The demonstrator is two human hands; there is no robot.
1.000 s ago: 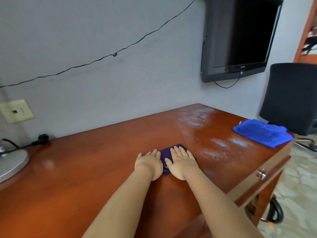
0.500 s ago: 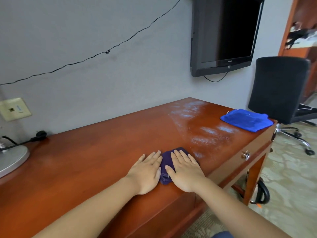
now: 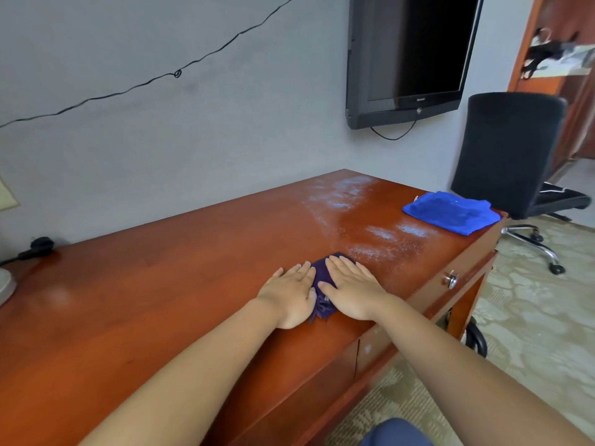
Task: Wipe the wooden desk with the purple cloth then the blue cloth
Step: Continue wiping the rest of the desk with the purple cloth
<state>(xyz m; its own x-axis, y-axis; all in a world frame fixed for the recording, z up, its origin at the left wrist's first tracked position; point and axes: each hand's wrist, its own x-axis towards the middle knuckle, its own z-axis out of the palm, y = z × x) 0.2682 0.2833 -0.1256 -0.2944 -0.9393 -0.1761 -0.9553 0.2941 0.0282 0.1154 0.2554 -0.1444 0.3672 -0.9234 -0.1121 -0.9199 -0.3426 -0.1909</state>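
Both hands lie flat on the purple cloth [image 3: 323, 282], which sits bunched on the wooden desk [image 3: 180, 284] close to its front edge, left of the drawer knob [image 3: 452, 279]. The left hand [image 3: 293, 291] presses down with straight fingers held side by side, covering the cloth's left part; the right hand [image 3: 351, 288] does the same on the right part, fingers straight and slightly fanned, thumb lying along the cloth. Neither hand grips the fabric; only a dark strip of it shows between them and at the fingertips. This reads as the first step, the pass with the purple cloth, and it looks only partly done: pale dusty smears [image 3: 383, 239] lie just beyond the cloth, toward the desk's far right corner, and more lie nearer the wall. The blue cloth [image 3: 450, 212] rests folded at the desk's right end, well apart from the hands and untouched. The next move probably calls for pushing the purple cloth forward and rightward through those smears under even downward pressure, stopping short of the blue cloth so it is not nudged over the edge. The second step with the blue cloth is not yet begun.
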